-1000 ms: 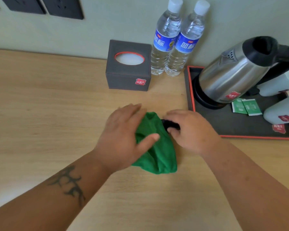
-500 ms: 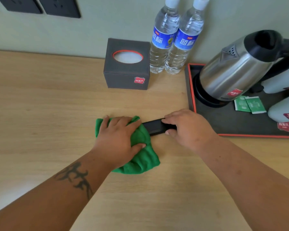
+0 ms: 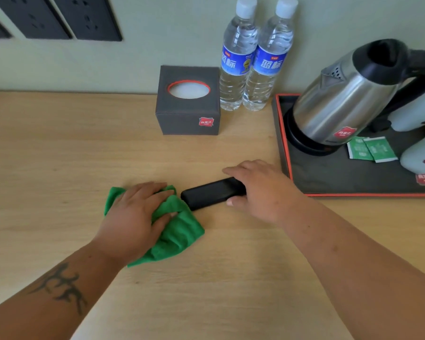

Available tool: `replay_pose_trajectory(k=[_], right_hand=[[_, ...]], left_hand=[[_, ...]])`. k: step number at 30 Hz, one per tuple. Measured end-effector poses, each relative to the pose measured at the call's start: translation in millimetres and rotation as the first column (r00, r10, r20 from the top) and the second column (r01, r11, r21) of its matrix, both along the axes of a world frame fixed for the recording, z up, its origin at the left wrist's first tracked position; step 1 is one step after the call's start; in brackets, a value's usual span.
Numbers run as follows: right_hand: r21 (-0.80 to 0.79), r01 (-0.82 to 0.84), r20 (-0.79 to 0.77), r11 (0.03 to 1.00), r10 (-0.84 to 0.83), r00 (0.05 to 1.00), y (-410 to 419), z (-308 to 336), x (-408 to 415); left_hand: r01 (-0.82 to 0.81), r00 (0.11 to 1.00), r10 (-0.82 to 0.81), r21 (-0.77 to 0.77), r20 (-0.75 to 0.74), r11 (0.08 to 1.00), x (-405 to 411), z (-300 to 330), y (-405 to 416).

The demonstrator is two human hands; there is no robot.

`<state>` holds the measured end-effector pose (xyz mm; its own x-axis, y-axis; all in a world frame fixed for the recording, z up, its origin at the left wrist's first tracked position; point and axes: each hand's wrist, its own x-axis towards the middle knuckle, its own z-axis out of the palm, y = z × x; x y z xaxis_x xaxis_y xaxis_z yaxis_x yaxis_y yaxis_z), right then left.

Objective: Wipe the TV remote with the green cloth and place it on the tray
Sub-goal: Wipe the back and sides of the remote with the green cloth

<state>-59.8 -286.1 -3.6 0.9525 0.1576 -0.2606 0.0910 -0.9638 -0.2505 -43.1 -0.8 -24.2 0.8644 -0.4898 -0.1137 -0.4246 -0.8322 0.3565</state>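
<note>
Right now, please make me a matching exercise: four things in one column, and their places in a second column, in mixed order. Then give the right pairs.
Things:
1. remote
2. cloth
3. kettle
4. bottles

Places:
A. on the tray
B. under the left hand
C. against the wall, right of the tissue box
D. on the table, held by the right hand

Pairs: 1-D, 2-B, 3-A, 4-C

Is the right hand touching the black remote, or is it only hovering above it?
Touching. The head view shows the right hand laid over the right end of the remote, thumb against its near edge and fingers across its top.
</note>
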Motion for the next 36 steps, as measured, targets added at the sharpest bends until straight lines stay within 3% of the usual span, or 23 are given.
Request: replay_pose_trajectory(k=[4,9,18,21,23,25,28,32,36], right_hand=[[-0.033,-0.03,0.029,0.999,0.031,0.999,5,-8,0],[-0.059,-0.045,0.053,0.997,0.049,0.997,2,-12,-1],[-0.04,-0.101,0.031,0.994,0.102,0.994,-5,-14,3],[-0.067,-0.134,0.01,0.989,0.135,0.991,-5,-12,3],[-0.001,-0.086,-0.011,0.996,0.086,0.996,-6,-8,1],[0.177,0.039,-0.073,0.983,-0.027,0.997,-6,-3,-2],[0.405,0.211,-0.188,0.889,-0.145,0.971,-4,0,-4],[0.39,0.236,-0.217,0.89,-0.16,0.963,6,-5,-4],[0.414,0.176,-0.185,0.893,-0.106,0.977,22,-2,-7]], left_hand=[[-0.019,1.0,0.021,-0.125,0.016,0.992,-2,2,-39],[0.029,1.0,-0.029,0.004,0.001,1.0,-6,-14,-69],[-0.005,1.0,0.005,-0.071,0.007,0.997,-7,-13,-12],[-0.134,0.991,0.135,-0.109,0.001,0.985,-4,-5,8],[-0.276,0.961,0.267,-0.228,-0.067,0.934,-2,2,10],[-0.391,0.919,0.376,-0.382,-0.116,0.837,0,5,6],[-0.413,0.897,0.429,-0.546,-0.106,0.729,0,11,-10],[-0.236,0.943,0.326,-0.561,0.063,0.793,-5,13,-37],[-0.157,0.958,0.26,-0.539,0.119,0.827,-6,8,-63]])
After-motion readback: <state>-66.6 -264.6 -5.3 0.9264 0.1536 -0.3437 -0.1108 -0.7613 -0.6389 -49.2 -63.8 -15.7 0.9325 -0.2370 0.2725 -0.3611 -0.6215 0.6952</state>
